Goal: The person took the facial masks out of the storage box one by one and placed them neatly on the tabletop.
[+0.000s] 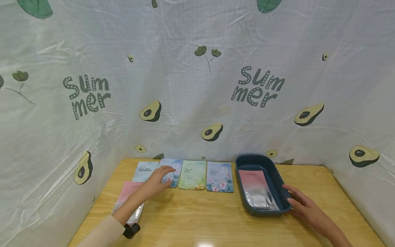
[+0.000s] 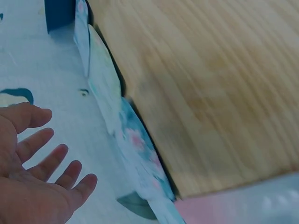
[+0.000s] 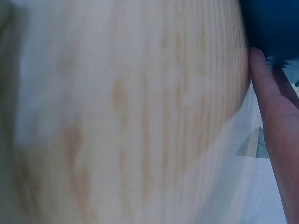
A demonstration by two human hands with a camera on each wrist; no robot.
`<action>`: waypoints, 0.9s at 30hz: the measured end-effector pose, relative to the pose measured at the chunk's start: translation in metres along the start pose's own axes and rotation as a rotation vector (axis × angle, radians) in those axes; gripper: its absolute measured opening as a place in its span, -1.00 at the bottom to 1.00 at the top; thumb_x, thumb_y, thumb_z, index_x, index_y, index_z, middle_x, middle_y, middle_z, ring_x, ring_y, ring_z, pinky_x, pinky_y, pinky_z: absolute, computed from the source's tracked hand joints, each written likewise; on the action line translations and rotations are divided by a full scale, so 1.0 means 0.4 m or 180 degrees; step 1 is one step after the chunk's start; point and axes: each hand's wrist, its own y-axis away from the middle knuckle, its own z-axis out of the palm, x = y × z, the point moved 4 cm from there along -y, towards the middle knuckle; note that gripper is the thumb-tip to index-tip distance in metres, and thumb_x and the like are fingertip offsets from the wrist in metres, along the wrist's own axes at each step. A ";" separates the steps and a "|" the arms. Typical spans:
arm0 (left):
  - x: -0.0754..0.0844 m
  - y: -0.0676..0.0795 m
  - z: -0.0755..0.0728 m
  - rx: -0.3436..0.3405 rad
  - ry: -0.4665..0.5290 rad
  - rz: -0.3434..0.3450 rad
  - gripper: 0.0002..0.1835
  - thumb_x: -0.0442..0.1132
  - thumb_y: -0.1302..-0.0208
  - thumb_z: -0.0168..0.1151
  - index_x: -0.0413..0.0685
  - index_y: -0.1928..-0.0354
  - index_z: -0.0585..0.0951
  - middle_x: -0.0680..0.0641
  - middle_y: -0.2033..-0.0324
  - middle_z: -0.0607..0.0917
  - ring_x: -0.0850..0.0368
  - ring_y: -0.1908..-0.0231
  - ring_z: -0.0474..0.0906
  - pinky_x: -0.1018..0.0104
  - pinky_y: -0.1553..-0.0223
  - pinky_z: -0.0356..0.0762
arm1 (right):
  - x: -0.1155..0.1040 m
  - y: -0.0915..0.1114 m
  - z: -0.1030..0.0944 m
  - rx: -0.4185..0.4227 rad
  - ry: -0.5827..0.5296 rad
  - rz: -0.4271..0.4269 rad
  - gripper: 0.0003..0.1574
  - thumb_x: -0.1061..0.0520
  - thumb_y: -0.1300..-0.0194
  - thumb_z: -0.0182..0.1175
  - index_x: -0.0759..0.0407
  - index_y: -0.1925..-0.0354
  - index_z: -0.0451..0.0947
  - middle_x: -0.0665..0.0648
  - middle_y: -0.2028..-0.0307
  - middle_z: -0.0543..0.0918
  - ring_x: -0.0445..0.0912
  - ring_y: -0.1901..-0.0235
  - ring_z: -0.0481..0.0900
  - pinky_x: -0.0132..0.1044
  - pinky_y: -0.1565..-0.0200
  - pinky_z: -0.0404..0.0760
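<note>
My left hand (image 1: 156, 183) hovers over the left part of the table, fingers spread and holding nothing. Nearest to it is a blue floral sachet (image 1: 176, 169), partly covered by the fingers. In the left wrist view the same hand (image 2: 42, 168) shows its separated fingers. At the right, my right hand (image 1: 305, 207) touches the side of a dark blue bin (image 1: 279, 171) with its fingertips. A pink-and-silver sachet (image 1: 257, 188) lies inside the bin. In the right wrist view the right hand (image 3: 280, 121) has fairly straight fingers against the bin.
Along the back edge lie a light blue sachet (image 1: 145, 171), a green sachet (image 1: 192, 175) and another blue floral sachet (image 1: 220, 176). Under the left forearm is a second pink-and-silver sachet (image 1: 129, 190). A printed curtain (image 1: 185, 85) stands behind the wooden table (image 1: 210, 216).
</note>
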 end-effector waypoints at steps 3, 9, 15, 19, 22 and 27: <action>0.034 -0.024 0.021 -0.0055 0.0011 0.0130 -0.54 -0.43 -0.36 0.23 -0.35 -0.28 0.51 -0.38 -0.29 0.46 -0.40 -0.31 0.35 -0.29 -0.24 0.37 | 0.004 0.002 0.000 -0.0021 -0.0001 0.0009 -0.26 0.00 -0.67 -0.11 0.06 -0.62 -0.10 0.47 -0.55 -0.15 -0.50 -0.13 0.43 -0.04 -0.19 0.57; 0.095 -0.061 0.047 -0.0140 0.0074 0.0318 -0.52 -0.34 -0.42 0.22 -0.28 -0.34 0.48 -0.32 -0.34 0.44 -0.35 -0.36 0.31 -0.27 -0.29 0.33 | 0.005 0.003 -0.002 0.0016 0.0026 0.0007 -0.27 0.00 -0.67 -0.12 0.05 -0.62 -0.10 0.46 -0.55 -0.13 -0.50 -0.13 0.44 -0.05 -0.19 0.58; 0.118 -0.078 0.051 -0.0135 0.0139 0.0285 -0.50 -0.30 -0.44 0.23 -0.20 -0.37 0.47 -0.26 -0.37 0.42 -0.29 -0.39 0.30 -0.23 -0.30 0.34 | 0.003 0.003 0.000 0.0023 0.0016 0.0008 -0.26 -0.01 -0.67 -0.11 0.07 -0.62 -0.10 0.48 -0.55 -0.12 -0.49 -0.13 0.44 -0.04 -0.19 0.58; 0.127 -0.087 0.050 -0.0081 0.0143 0.0320 -0.50 -0.32 -0.42 0.25 -0.21 -0.36 0.48 -0.27 -0.37 0.42 -0.29 -0.38 0.32 -0.22 -0.29 0.36 | 0.001 0.002 -0.001 0.0055 0.0036 -0.0002 -0.27 -0.01 -0.66 -0.10 0.06 -0.62 -0.08 0.47 -0.55 -0.11 -0.48 -0.13 0.45 -0.02 -0.19 0.57; 0.138 -0.094 0.051 -0.0095 0.0155 0.0353 -0.50 -0.31 -0.42 0.26 -0.21 -0.36 0.48 -0.26 -0.37 0.42 -0.27 -0.38 0.32 -0.20 -0.30 0.36 | 0.001 0.001 -0.002 0.0023 0.0040 -0.0022 -0.27 0.00 -0.67 -0.11 0.06 -0.62 -0.09 0.47 -0.55 -0.12 -0.49 -0.13 0.44 -0.02 -0.19 0.57; 0.161 -0.113 0.060 -0.0135 0.0169 0.0420 -0.49 -0.29 -0.43 0.26 -0.19 -0.38 0.47 -0.23 -0.36 0.44 -0.23 -0.39 0.32 -0.16 -0.32 0.35 | 0.003 0.000 -0.003 -0.0013 0.0030 -0.0036 -0.27 0.01 -0.68 -0.13 0.08 -0.62 -0.10 0.48 -0.54 -0.13 -0.48 -0.14 0.45 -0.02 -0.19 0.58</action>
